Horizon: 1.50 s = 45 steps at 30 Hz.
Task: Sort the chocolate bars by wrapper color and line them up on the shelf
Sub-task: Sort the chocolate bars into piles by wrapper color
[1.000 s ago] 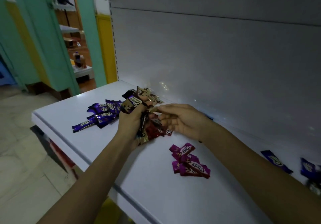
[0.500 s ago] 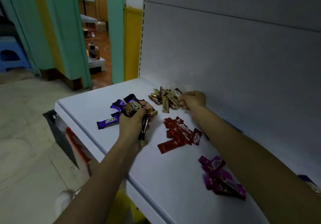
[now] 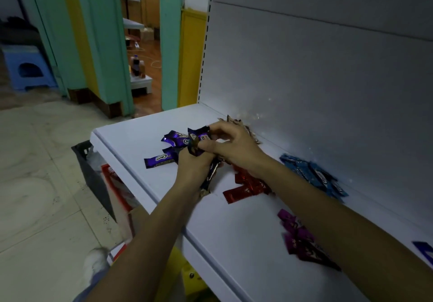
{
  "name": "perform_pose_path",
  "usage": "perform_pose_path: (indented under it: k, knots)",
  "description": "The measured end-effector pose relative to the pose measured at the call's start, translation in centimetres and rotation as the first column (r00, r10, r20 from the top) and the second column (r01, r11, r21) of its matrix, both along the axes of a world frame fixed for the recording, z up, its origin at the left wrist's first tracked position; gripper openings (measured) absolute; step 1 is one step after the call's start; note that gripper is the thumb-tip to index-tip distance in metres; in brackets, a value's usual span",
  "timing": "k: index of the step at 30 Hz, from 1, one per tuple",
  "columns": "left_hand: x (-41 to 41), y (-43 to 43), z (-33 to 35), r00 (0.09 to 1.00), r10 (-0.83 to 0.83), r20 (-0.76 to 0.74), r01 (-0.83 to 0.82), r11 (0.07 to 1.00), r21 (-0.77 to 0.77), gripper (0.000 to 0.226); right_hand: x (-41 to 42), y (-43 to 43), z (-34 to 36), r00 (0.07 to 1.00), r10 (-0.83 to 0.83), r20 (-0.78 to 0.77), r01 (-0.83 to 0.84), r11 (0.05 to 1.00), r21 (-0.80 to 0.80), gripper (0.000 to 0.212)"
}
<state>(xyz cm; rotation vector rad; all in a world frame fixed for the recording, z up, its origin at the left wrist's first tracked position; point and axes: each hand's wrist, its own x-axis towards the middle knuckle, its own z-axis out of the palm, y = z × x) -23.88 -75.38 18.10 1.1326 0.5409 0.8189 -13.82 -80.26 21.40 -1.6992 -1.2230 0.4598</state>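
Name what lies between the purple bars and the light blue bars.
In the head view, the left hand grips a bundle of bars there, the right hand pinches at its top, and the red bars lie under the right wrist.

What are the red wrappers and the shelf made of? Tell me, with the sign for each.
Red wrappers: likely thin metallised plastic film, glossy; crinkled highlights and crimped ends show. Shelf: probably painted sheet metal, smooth white, faintly sheeny; the thin folded front edge suggests it.

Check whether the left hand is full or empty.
Full: the left hand grips a bunch of foil-wrapped chocolate bars, purple ends sticking out above the grip, dark ends below.
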Motion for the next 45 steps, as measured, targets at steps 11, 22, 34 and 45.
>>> perform_pose_path:
  k: [11,22,34,45]
  knots:
    - [-0.1,0.4,-0.3,0.989,0.128,0.078,-0.114,0.979,-0.169,0.022,2.4,3.2,0.1,0.799,-0.373,-0.473,0.399,0.916,-0.047,0.003]
    - [0.0,0.9,-0.4,0.957,0.267,0.115,-0.207,0.904,-0.374,0.02,2.3,6.2,-2.4,0.908,-0.396,0.134,0.411,0.905,-0.11,0.019]
    - [0.1,0.4,-0.6,0.992,0.115,0.043,-0.109,0.986,-0.124,0.013,0.0,-2.0,1.7,0.949,-0.193,-0.249,0.176,0.98,-0.091,0.009]
    - [0.0,0.4,-0.7,0.999,0.048,0.01,-0.048,0.999,-0.021,0.017,9.6,1.4,-1.6,0.775,-0.626,-0.089,0.602,0.773,-0.199,0.02]
